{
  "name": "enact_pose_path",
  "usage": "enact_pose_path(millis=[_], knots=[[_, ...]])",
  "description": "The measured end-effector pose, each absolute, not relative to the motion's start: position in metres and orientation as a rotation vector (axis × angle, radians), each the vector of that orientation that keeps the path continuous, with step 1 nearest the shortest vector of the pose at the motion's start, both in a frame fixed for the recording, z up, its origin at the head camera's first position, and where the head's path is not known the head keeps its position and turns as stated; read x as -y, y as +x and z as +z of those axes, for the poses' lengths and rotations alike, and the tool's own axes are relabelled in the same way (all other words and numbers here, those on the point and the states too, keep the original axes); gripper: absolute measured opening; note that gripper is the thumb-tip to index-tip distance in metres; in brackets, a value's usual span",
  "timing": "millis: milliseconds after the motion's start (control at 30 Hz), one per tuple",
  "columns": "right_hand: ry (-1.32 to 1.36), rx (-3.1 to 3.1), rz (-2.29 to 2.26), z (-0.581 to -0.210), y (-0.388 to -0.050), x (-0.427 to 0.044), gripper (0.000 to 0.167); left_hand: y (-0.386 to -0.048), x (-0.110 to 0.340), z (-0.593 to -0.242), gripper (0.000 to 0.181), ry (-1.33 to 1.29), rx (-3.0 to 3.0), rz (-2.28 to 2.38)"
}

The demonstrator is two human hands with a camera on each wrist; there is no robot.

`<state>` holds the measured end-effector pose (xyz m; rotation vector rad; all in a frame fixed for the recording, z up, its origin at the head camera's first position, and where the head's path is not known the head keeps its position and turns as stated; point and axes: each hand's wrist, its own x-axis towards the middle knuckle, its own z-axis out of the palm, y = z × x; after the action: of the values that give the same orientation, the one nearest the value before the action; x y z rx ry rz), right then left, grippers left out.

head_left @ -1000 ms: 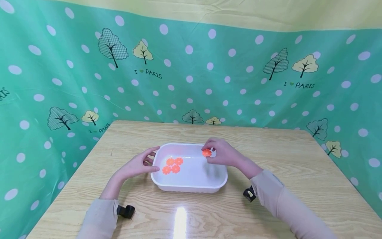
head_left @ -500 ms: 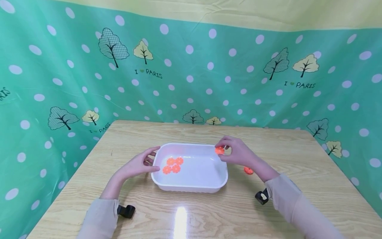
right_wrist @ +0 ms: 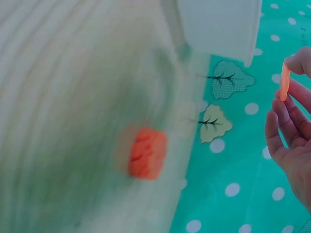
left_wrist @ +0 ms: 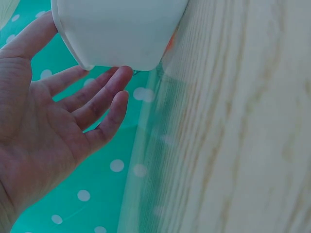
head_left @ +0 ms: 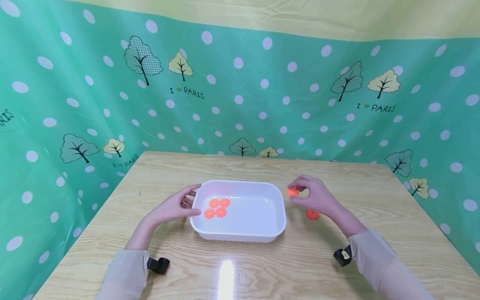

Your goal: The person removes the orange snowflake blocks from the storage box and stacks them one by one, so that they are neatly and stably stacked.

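Note:
In the head view a white rectangular tub [head_left: 247, 210] stands on the table. On its floor at the left lie several flat orange flower-shaped slices [head_left: 221, 211], looking like cut carrot. My left hand [head_left: 176, 206] rests at the tub's left end, its thumb and fingers touching the rim with little bend. My right hand [head_left: 313, 193] pinches one orange flower-shaped slice [right_wrist: 285, 82] between thumb and fingertips, in the air just right of the tub. Below that hand a thicker, ridged orange piece [right_wrist: 148, 154] lies on the table, partly hidden by the wrist in the head view.
The light wooden table [head_left: 187, 266] extends around the tub. Behind it hangs a green dotted cloth [head_left: 240, 83] printed with trees. A black wrist mount [head_left: 159, 265] sits at the left cuff, another mount [head_left: 343, 255] at the right cuff.
My right hand has moved right with its orange slice, from over the tub to beyond its right rim. The orange piece on the table has come into view. The left hand stays put.

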<state>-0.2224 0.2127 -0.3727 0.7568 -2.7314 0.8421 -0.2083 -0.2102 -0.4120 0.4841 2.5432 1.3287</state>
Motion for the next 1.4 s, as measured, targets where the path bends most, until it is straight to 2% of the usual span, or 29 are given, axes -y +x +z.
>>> enact_pose_path(millis=[367,1400], knots=[[0.645,2.778,0.872,-0.389,-0.217,-0.234,0.024,-0.211,0.212,-0.416,0.078,0.522,-2.557,1.322],[0.613,2.889,0.752,-0.423,-0.207,-0.272,0.024,-0.209,0.212,-0.414,0.078,0.517,-2.540,1.343]])
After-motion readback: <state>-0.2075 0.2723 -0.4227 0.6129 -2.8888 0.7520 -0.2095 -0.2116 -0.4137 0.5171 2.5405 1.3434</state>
